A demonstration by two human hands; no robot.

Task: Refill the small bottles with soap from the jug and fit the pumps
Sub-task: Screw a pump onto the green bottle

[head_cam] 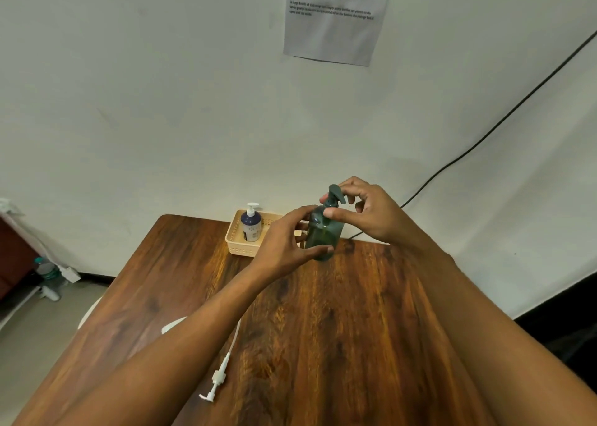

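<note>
Loose pump (pixel 214 379): white, lying flat on the bench (pixel 339 328) well nearer me than the green bottle, tube trailing; I judge it waits for another bottle.
Basket (pixel 233 243): cream, just left of the green bottle against the wall; it holds a dark blue bottle (pixel 251 224) with a white pump fitted, so I take that one as finished.
Left hand (pixel 284 246): my grip is closed round the green bottle's body, thumb in front, to keep it from turning.
Green bottle (pixel 323 235): held at the far bench edge; whether it rests on the wood I cannot tell.
Right hand (pixel 365 212): fingertips pinch the dark pump (pixel 334 196) at the green bottle's neck, placed, I judge, to screw the collar down.
Jug: not in sight.
</note>
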